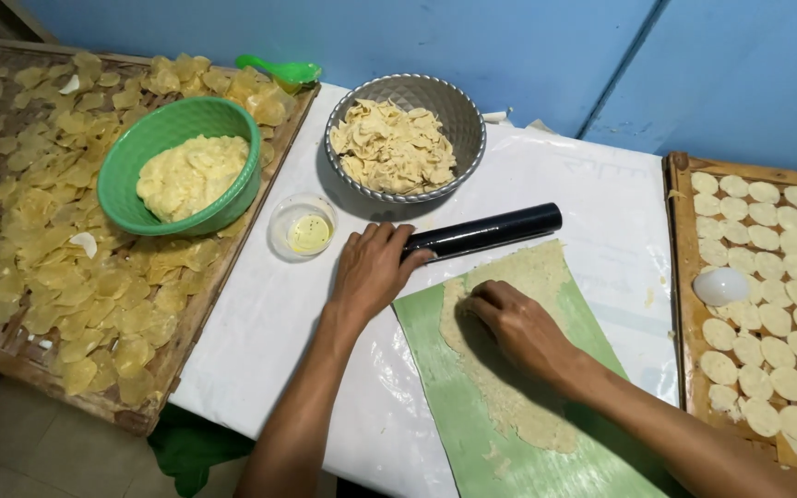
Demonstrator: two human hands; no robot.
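Two bare forearms enter from the lower edge of the frame, sleeveless as far as the view reaches. The left hand (373, 269), at centre, and the right hand (517, 329), just right of centre, wear no gloves, rings, watch or bracelets.
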